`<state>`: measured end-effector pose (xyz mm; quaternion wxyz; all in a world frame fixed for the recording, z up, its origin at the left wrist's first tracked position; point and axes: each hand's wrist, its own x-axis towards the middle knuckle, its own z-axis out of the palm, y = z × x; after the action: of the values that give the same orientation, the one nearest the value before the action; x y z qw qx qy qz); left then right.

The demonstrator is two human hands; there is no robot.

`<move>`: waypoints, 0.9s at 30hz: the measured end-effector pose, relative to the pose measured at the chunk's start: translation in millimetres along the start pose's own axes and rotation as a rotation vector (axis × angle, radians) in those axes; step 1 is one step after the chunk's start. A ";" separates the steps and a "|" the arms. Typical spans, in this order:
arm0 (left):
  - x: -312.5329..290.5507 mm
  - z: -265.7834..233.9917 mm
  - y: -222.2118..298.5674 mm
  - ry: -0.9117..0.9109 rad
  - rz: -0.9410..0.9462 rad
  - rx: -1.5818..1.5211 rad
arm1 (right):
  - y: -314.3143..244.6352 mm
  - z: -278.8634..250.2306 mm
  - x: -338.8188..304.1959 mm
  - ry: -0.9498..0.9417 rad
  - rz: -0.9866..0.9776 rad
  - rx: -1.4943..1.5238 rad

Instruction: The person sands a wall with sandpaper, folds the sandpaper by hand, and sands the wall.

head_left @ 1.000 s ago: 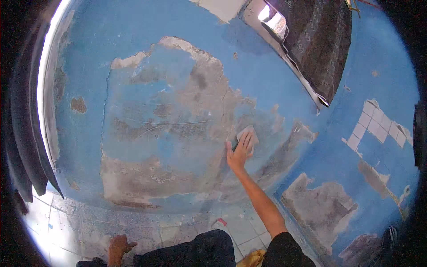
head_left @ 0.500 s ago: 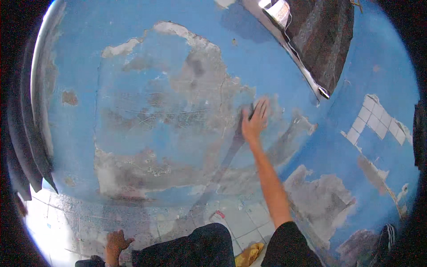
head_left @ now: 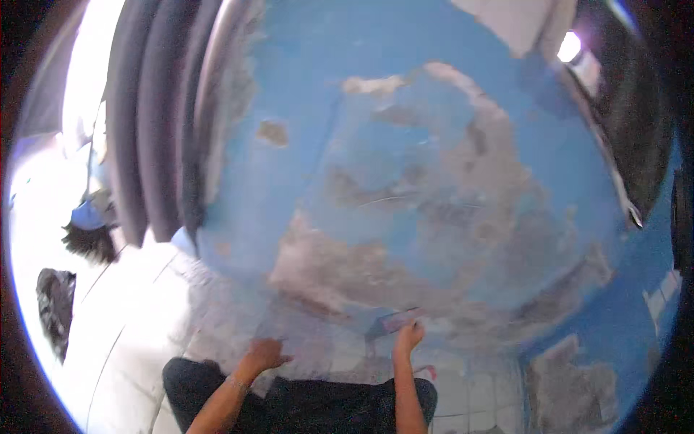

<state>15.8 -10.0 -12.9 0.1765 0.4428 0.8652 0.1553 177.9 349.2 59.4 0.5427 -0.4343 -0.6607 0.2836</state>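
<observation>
In front of me stands a blue wall [head_left: 311,43] with worn paint and large grey-brown patches of filler or bare plaster. My right hand [head_left: 410,335] is closed on a flat, pinkish-brown rectangular piece [head_left: 397,320], held low near the foot of the wall. Blur hides what it is made of, and I cannot tell whether it touches the wall. My left hand [head_left: 266,354] is over the dusty floor by my left knee, thumb apart from the fingers, with nothing visible in it.
Dark curtains [head_left: 163,123] hang on the left. Beyond them are a broom with a blue head [head_left: 88,215] and a black plastic bag [head_left: 56,307] on the white tile floor [head_left: 137,318]. Dark cloth [head_left: 629,108] hangs at the upper right. A small red-edged thing [head_left: 428,373] lies beside my right knee.
My view has swung left. My right hand has come off the wall patch and down, now showing the flat piece. My left hand has moved forward from the lower edge.
</observation>
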 end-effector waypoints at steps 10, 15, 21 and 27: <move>-5.8 -18.9 12.5 0.260 -0.009 -0.394 | -95.6 22.1 -122.2 -1.540 -0.160 -0.020; -4.3 -43.7 37.6 0.223 -0.034 -0.897 | -81.7 24.2 -110.6 -1.645 0.023 -0.002; -6.4 -84.4 50.9 0.097 -0.155 -1.040 | -87.0 28.7 -94.6 -1.585 0.109 0.067; -9.8 -79.3 49.0 0.121 -0.072 -1.327 | -102.6 31.6 -95.8 -1.576 0.229 0.275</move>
<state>20.8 0.4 80.0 0.3680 0.2017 0.6086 0.6734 123.3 220.4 93.2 -0.0667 -0.1009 -0.7598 0.6388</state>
